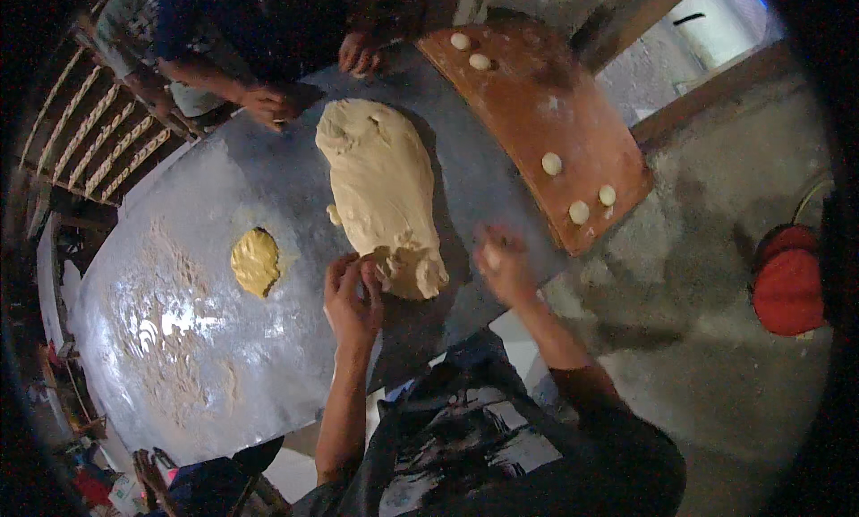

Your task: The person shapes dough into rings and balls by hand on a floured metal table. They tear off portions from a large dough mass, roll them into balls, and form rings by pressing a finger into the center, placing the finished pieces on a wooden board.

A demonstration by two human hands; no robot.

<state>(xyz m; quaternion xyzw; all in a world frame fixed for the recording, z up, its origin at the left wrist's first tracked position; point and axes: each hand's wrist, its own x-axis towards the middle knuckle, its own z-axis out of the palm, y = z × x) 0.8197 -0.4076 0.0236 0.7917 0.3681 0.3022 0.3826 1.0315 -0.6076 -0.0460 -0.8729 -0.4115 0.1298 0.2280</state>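
A long, pale mass of dough (380,177) lies on the metal-topped table (295,356), its near end torn and ragged. At that ragged end is my left hand (352,295), fingers curled, with thumb and fingertips closed at the dough's edge. My right hand (506,271) is off to the right of the dough, over the table's right side and apart from the mass. Motion smears its fingers. A pale patch shows among them, but whether it is a piece of dough I cannot make out.
A yellow, glossy lump (256,262) sits left of the dough. On the right, a brown board (537,105) bears several small dough balls (551,164). Across the table, another person's hands (267,105) rest near the far edge. A red object (787,284) stands at the far right.
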